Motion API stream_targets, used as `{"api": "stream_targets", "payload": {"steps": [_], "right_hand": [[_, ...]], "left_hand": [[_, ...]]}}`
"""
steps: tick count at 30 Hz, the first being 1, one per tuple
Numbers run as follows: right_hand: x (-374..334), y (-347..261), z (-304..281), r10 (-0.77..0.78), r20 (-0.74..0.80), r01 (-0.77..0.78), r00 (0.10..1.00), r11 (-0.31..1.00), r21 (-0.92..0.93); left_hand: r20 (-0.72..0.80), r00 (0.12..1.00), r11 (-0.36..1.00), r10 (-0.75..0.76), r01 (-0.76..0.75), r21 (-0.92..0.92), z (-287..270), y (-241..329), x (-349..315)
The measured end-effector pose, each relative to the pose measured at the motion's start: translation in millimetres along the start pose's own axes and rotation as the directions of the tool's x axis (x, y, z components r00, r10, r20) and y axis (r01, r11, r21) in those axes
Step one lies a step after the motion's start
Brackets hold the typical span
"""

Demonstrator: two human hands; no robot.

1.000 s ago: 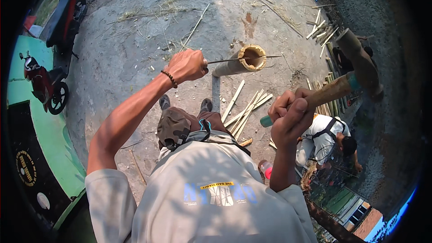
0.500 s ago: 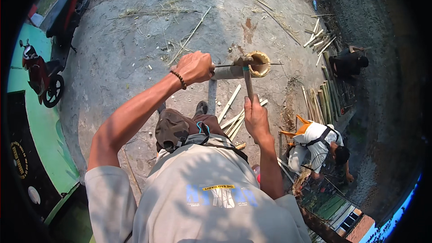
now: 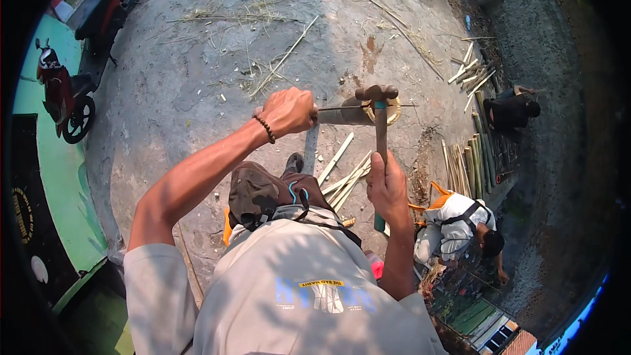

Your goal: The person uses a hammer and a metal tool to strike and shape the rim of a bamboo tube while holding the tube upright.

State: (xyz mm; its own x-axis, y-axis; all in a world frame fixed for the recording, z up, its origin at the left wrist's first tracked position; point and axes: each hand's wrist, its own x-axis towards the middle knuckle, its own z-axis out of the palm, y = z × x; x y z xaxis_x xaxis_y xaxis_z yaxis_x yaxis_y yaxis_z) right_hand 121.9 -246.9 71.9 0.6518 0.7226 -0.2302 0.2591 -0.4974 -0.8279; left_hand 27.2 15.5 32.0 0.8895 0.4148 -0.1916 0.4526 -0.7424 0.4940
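My left hand (image 3: 289, 113), with a beaded bracelet at the wrist, is closed on the handle of a long, thin dark blade (image 3: 342, 107). That blade lies across the open top of a thick bamboo tube (image 3: 345, 116), and its tip sticks out past the right rim. Wrapped round a wooden handle, my right hand (image 3: 389, 189) holds a hammer (image 3: 381, 118) with a rounded metal head. The hammer head is over the tube's mouth and hides part of the rim and the blade; it looks raised above them.
Split bamboo strips (image 3: 347, 181) lie by my feet. At right, bamboo poles (image 3: 474, 164) and cut pieces (image 3: 470, 75) lie near two people, one in white (image 3: 460, 223), one in dark clothes (image 3: 513, 110). A red motorbike (image 3: 66, 95) stands at left by a green wall (image 3: 72, 197).
The hammer head has come up from the blade at the tube's rim and looks larger. My left hand keeps its grip on the blade's handle. The whole view has shifted slightly.
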Motion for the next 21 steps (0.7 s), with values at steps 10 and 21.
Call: {"api": "stream_targets", "payload": {"steps": [10, 21], "right_hand": [[-16.2, 36.2, 15.5, -0.211, -0.061, 0.191, 0.976, 0.952, -0.238], [-18.8, 23.1, 9.3, 0.063, 0.052, -0.053, 0.997, 0.982, -0.182]], "left_hand": [[0.074, 0.997, 1.000, -0.013, 0.014, -0.014, 24.0, 10.6, -20.4], [0.085, 0.992, 0.994, -0.093, 0.097, -0.048, 19.0, 7.3, -21.8]]}}
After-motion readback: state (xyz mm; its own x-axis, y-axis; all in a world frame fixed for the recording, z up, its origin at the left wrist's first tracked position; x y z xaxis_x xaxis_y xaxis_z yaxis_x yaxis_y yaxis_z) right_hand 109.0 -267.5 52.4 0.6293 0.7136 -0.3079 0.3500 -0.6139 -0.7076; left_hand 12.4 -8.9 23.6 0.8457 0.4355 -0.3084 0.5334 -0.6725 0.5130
